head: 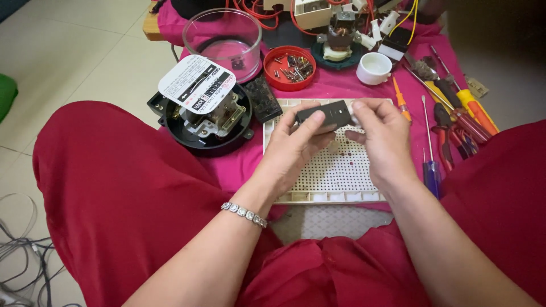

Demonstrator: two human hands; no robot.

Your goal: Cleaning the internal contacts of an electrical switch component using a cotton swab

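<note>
My left hand [296,145] grips a small black rectangular block [327,113] from below and the side, thumb on its front face. My right hand [381,133] pinches the block's right end with fingertips. Both hands hover over a white perforated tray [335,176] lying on pink cloth [239,162]. A bracelet sits on my left wrist. To the left stands an opened electric meter [207,116] with a round black base and a white dial face.
A clear round cover [223,38], a red dish of screws [289,68], a white cup [373,68] and a small motor [339,40] lie behind. Screwdrivers and pliers [449,122] lie at the right. Cables [25,256] lie on the floor, lower left.
</note>
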